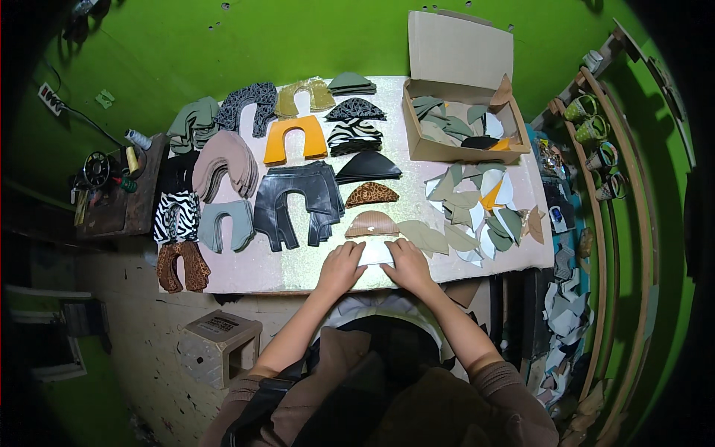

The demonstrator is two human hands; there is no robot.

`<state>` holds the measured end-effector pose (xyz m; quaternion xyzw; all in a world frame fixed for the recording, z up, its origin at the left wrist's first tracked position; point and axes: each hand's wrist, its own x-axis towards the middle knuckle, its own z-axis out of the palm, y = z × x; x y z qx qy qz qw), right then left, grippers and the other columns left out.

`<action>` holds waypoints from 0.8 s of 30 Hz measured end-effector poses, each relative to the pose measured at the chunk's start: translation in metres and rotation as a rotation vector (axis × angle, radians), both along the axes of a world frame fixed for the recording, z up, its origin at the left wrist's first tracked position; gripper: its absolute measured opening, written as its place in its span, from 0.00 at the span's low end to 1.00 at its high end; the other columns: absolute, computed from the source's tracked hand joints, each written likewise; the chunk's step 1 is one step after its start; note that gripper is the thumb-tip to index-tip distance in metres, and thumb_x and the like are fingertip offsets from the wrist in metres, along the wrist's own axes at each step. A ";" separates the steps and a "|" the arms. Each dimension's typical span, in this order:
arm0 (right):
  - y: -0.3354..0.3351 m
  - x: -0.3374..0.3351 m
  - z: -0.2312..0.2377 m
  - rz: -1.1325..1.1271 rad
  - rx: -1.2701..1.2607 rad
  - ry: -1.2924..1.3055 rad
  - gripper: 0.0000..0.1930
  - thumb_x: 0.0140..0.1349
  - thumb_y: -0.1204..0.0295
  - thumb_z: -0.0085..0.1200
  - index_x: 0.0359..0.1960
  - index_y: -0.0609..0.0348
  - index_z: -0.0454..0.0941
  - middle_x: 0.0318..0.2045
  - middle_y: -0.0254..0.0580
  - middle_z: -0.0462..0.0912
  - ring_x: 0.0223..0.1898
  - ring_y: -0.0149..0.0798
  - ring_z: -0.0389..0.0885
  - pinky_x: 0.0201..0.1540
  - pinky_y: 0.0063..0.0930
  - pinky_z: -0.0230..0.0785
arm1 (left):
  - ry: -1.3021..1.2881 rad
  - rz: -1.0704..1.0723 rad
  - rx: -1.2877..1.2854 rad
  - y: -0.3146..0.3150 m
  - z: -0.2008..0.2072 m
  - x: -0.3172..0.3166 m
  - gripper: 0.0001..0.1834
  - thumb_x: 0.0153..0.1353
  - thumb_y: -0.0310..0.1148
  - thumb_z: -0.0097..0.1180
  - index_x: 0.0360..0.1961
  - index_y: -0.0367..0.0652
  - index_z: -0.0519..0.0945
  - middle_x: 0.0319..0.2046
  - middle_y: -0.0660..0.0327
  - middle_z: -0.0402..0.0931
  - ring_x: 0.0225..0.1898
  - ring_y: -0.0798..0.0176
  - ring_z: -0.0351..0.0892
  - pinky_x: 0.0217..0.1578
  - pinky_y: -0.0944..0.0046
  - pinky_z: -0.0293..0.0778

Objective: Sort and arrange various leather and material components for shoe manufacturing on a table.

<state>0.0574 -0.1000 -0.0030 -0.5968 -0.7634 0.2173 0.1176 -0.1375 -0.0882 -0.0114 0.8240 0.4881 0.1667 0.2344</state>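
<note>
At the table's near edge I hold a white cut piece of sheet material (376,253) by its two sides. My left hand (341,267) is closed on its left end, and my right hand (409,264) on its right end. The fingers partly cover the piece, so I cannot tell whether it is one layer or several. Just beyond it lies a brown half-moon stack (372,224). Farther up the same column are a leopard-print half-moon stack (372,195) and a black one (369,167). Loose beige leaf-shaped pieces (422,237) lie beside my right hand.
Stacks of U-shaped pieces, including black (296,203) and orange (295,140), fill the table's left half. An open cardboard box (469,154) of cut pieces stands at the back right, with loose scraps (477,205) before it. A stool (217,339) stands on the floor at left.
</note>
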 end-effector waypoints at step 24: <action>0.001 0.073 0.010 0.077 0.258 0.257 0.10 0.54 0.71 0.53 0.39 0.55 0.75 0.34 0.43 0.71 0.39 0.45 0.72 0.40 0.37 0.68 | -0.062 0.026 0.234 0.001 0.030 0.088 0.14 0.53 0.32 0.56 0.43 0.43 0.77 0.45 0.55 0.71 0.46 0.51 0.71 0.46 0.56 0.67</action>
